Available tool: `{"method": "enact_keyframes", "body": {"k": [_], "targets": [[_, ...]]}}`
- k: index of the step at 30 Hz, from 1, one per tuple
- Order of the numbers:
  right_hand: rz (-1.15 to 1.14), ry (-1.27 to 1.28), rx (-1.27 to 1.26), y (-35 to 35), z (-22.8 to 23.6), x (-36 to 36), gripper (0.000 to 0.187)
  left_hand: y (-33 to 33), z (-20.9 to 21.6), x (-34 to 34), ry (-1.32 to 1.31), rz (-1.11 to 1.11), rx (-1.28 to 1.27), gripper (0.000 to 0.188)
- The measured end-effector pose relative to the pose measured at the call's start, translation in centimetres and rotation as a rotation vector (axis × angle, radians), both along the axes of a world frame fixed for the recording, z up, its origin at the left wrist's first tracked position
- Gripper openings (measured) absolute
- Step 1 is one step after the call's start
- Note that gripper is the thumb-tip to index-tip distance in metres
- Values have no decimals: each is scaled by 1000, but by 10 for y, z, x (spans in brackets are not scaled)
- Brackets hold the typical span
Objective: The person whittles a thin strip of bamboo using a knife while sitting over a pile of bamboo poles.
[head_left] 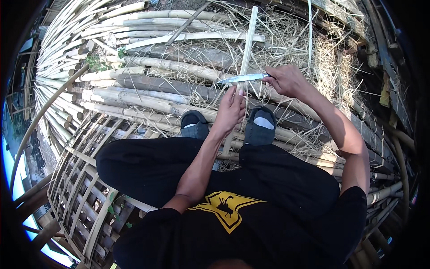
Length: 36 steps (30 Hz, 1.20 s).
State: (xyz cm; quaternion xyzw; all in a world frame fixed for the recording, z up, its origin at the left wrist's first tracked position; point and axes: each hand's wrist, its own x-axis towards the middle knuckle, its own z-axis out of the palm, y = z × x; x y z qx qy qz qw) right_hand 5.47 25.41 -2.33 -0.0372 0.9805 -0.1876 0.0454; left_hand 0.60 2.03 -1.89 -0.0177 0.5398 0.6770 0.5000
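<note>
My right hand (pixel 286 80) is wrapped round the dark handle of a knife (pixel 243 78). Its bright blade points left and lies across a long pale bamboo strip (pixel 249 42), just above my left fingers. My left hand (pixel 230 110) is closed on that strip below the blade, thumb and fingers pinching it. The strip runs upright from between my feet toward the far side, tilted slightly right at its far end. Whether the edge has bitten into the strip is too small to tell.
Bamboo poles (pixel 170 71) lie crosswise beneath my feet, strewn with thin shavings (pixel 286 49). A woven bamboo lattice (pixel 85 188) stands at my left. My feet wear dark sandals (pixel 260 130) near the strip. A bent pole (pixel 49 107) arches up at the far left.
</note>
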Motion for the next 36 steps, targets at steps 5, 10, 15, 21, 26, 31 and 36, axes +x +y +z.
{"method": "enact_keyframes", "body": {"k": [5, 10, 15, 21, 26, 31, 36], "targets": [[-771, -50, 226, 144, 16, -5, 51, -27, -10, 18, 30, -115, 7, 18], [-865, 229, 183, 182, 44, 34, 55, -10, -12, 5, 3, -54, 69, 18], [-393, -120, -197, 28, 9, 28, 40, -9, -28, 10, 123, -103, -25, 22], [-96, -226, -266, -36, -2, 26, 30, -9, -38, 12, 290, -49, -109, 27], [-60, -186, -50, -20, -1, 16, 37, -11, -47, 20, 303, -41, -111, 18], [-708, -82, 118, 130, -9, 5, 57, -20, -42, 35, 331, -86, -54, 17], [-890, 166, -28, 161, 14, 24, 58, -5, -25, 20, 156, -110, -37, 19]]}}
